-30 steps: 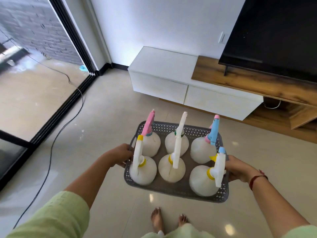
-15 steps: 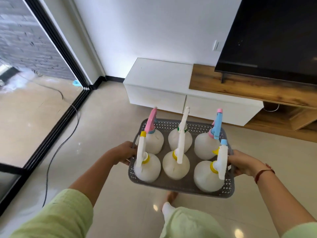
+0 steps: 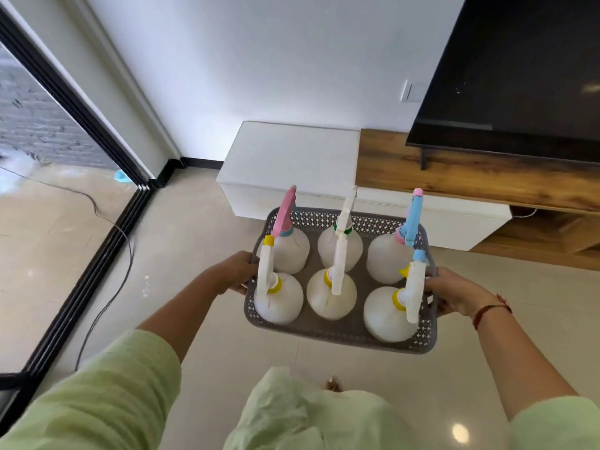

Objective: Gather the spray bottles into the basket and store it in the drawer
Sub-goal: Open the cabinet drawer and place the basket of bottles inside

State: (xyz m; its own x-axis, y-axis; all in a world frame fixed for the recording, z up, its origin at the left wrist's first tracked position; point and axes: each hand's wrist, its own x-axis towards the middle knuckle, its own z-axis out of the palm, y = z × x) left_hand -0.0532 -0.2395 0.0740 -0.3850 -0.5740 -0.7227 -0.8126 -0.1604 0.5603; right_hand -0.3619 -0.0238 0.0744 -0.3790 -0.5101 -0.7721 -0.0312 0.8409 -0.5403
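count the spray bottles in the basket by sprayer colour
Pink sprayer: 1
Blue sprayer: 1
White sprayer: 4
Total: 6 spray bottles in the grey basket, held by the left hand and right hand.

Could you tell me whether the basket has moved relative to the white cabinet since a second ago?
Yes. The basket is nearer the white cabinet; its far rim now overlaps the cabinet front.

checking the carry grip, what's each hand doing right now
Left hand: closed on the basket, left rim.
Right hand: closed on the basket's right rim.
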